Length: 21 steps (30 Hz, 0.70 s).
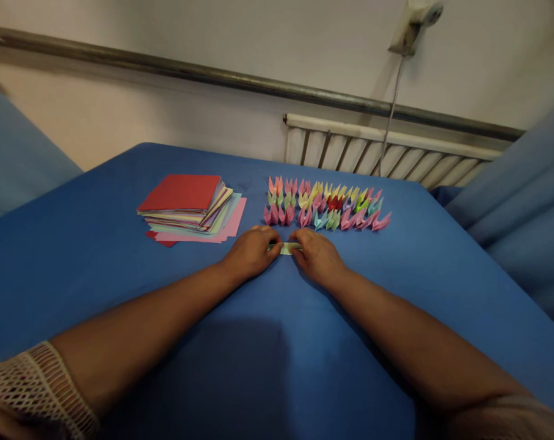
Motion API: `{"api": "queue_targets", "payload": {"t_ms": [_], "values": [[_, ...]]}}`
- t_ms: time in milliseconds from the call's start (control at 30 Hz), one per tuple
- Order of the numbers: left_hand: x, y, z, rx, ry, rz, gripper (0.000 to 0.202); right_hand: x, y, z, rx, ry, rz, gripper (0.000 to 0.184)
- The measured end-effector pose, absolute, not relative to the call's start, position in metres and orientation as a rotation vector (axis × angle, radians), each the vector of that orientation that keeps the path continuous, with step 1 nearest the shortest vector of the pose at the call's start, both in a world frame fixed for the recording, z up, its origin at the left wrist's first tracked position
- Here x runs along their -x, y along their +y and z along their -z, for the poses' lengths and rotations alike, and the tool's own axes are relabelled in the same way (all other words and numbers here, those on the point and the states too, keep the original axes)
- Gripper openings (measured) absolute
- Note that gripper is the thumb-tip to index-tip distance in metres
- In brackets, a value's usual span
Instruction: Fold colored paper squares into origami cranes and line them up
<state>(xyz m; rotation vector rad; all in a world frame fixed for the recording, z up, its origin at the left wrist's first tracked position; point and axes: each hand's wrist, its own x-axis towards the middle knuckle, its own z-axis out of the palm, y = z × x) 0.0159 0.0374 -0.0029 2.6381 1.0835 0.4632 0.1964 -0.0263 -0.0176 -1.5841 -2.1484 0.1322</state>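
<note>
My left hand and my right hand rest close together on the blue table. Both have their fingers curled and pinched on a small folded strip of pale green paper that lies between them on the cloth. Most of the strip is hidden under the fingertips. Just beyond the hands stand several small folded paper pieces in pink, yellow, green and red, set in rows. A stack of coloured square paper sheets with a red sheet on top lies to the left of them.
A metal rail runs along the wall behind the table. A white radiator stands at the back right, with a cord hanging from a wall box. Blue fabric hangs at the right and left edges.
</note>
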Motion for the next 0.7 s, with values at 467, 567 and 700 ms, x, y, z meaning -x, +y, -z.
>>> {"api": "queue_targets", "payload": {"t_ms": [467,567,700], "values": [[-0.0161,0.0403,0.0043,-2.635,1.077,-0.453,0.014,-0.1971,-0.0268,0.0135,1.650,-2.182,-0.108,0.019],[-0.0169,0.0393,0.0016,-2.674,1.075,-0.416,0.016,-0.1991,-0.0256,0.0139,1.712,-2.153,-0.103,0.022],[-0.0190,0.0351,-0.0036,-2.660,1.116,-0.334,0.022,-0.2035,-0.0239,0.0157,1.672,-2.209,-0.130,0.020]]}}
